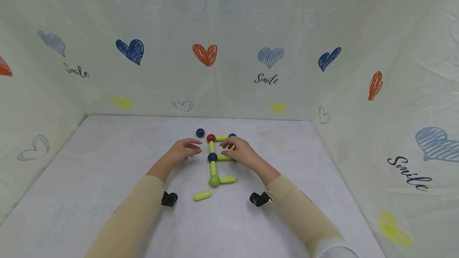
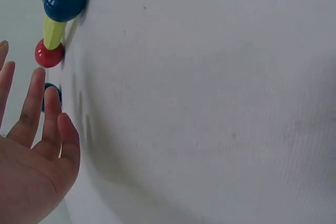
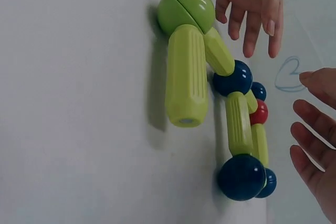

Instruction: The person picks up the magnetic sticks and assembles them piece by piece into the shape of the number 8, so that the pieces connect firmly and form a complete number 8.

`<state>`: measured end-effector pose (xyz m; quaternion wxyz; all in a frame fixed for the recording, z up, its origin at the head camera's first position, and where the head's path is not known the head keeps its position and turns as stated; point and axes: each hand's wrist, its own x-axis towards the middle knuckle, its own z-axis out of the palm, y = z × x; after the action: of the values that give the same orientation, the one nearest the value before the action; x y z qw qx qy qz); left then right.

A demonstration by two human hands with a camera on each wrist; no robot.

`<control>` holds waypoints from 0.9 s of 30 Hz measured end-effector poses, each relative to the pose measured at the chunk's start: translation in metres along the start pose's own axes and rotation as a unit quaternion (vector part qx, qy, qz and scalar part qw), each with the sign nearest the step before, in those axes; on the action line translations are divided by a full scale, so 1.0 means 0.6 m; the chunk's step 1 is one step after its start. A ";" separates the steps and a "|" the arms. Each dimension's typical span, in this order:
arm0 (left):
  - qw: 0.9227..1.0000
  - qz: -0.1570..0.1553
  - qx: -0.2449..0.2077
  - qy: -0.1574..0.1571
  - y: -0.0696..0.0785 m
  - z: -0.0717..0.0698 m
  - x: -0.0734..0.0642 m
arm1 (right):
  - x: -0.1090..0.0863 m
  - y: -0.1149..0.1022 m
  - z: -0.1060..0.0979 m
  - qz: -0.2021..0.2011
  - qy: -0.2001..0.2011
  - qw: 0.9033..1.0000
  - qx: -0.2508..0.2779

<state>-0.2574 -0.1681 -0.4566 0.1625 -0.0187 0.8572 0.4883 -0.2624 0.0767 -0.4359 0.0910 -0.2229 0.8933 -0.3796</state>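
Note:
A joined figure of balls and yellow-green rods lies on the table. Its left side runs from a red ball (image 1: pixel 211 138) through a blue ball (image 1: pixel 212 157) to a green ball (image 1: pixel 214 181). Rods branch rightward from all three; the green ball's rod (image 3: pixel 186 77) has a bare end, while the other two reach blue balls (image 3: pixel 241 177), partly hidden by the right hand in the head view. My left hand (image 1: pixel 183 149) hovers left of the figure, fingers spread and holding nothing. Over its right side is my right hand (image 1: pixel 239 152), fingers apart in the right wrist view and nothing gripped.
A loose blue ball (image 1: pixel 200 133) sits beyond the left hand, near the red ball. Closer to the person lies a separate yellow-green rod (image 1: pixel 202 196). Dark devices (image 1: pixel 259 199) are worn at both wrists. A heart-printed sheet (image 1: pixel 229 23) hangs around the table.

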 end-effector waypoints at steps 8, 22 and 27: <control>1.000 0.007 -0.002 0.023 -0.005 -0.026 -0.012 | 0.057 -0.011 0.022 0.002 0.029 1.000 0.004; 0.998 0.008 -0.017 0.065 -0.019 -0.057 -0.022 | 0.134 -0.027 0.054 0.021 0.024 0.999 -0.034; 0.998 0.006 -0.023 0.063 -0.026 -0.063 -0.024 | 0.156 -0.024 0.061 0.021 0.033 0.996 -0.075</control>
<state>-0.2504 -0.2098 -0.4474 0.1051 -0.0482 0.8541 0.5070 -0.3283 0.0007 -0.4499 0.0529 -0.1975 0.9263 -0.3164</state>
